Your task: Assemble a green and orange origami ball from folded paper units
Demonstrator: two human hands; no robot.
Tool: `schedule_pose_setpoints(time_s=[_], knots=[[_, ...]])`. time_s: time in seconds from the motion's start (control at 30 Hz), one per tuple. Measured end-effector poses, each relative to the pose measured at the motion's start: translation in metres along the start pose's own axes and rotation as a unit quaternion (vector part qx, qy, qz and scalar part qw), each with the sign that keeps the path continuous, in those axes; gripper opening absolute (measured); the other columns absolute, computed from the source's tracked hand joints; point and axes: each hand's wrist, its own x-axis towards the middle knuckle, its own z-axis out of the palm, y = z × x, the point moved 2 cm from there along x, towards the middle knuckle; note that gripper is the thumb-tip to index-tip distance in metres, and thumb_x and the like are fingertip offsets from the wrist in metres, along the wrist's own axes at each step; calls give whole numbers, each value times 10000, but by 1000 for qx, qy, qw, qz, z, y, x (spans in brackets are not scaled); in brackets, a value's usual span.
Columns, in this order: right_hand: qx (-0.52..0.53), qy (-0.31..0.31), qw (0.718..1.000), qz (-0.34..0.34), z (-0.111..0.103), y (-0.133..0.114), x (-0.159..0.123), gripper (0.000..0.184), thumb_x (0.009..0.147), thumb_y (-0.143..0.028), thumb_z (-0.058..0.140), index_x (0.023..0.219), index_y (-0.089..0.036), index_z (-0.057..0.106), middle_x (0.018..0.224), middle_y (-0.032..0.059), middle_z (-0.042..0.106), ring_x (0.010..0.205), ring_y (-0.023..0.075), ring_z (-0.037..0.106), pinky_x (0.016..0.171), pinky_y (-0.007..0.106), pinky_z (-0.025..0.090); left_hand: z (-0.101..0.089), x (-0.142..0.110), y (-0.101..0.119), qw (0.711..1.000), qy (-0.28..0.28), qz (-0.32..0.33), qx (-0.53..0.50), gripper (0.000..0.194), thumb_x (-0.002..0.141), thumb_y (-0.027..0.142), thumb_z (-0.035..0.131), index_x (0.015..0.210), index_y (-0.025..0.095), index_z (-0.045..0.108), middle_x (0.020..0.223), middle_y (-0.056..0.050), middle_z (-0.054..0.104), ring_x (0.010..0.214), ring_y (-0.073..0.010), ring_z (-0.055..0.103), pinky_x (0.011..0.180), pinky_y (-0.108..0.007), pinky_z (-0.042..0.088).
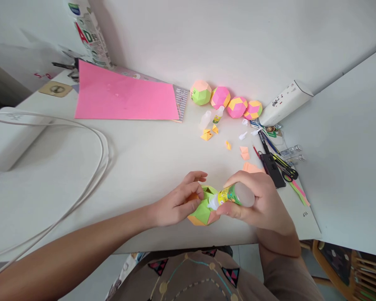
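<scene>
The paper ball [203,213] sat under the glue bottle's [227,195] tip. Left of the bottle, the left hand [181,200] pinched the ball; the right hand [263,201] gripped the bottle. Over-squeezing could have soaked the ball; a slack pinch could have let it slip. Beyond the bottle stood 4 balls [219,98].

Open tabletop [138,161] left of fingers [190,191], cable [107,154] beyond

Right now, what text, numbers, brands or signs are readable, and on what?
"AD": white printed package; its logo and small print: too small.
Red wall writing: too blurred.
Labels on held squeeze bottle, small bottle: too small.
Marks on peach-green ball, white box, tabletop: illegible.
Other tiny print: unreadable.
</scene>
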Motion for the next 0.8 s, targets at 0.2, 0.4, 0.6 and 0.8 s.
schedule_pose_setpoints(time_s=[0.2,0.4,0.6,0.8], knots=[[10,23,1000,14,1,2,2,348,786,-497,699,743,-175,574,573,-21,584,498,91,437,478,226,354,-1,0,0,1000,3,-4,7,112,932,238,417,839,200,467,1378,-92,325,1280,-264,364,936,-397,448],[27,-10,999,40,-1,3,4,348,780,-488,704,708,-177,565,533,-37,524,480,84,379,453,226,330,-1,0,1,1000,0,-6,14,117,931,254,430,844,200,485,1391,-96,334,1308,-272,352,972,-418,451],[36,-2,996,77,-3,6,4,347,768,-476,722,706,-174,563,540,-41,496,507,91,414,464,224,338,-1,0,1,1000,4,-2,15,109,931,228,422,860,197,499,1381,-100,343,1292,-266,379,984,-428,457],[47,-20,996,75,-2,6,4,352,773,-480,713,700,-166,571,585,-19,555,516,86,402,474,229,337,-2,0,1,1000,2,0,9,126,936,238,414,837,195,479,1366,-104,333,1261,-262,395,931,-409,477]])
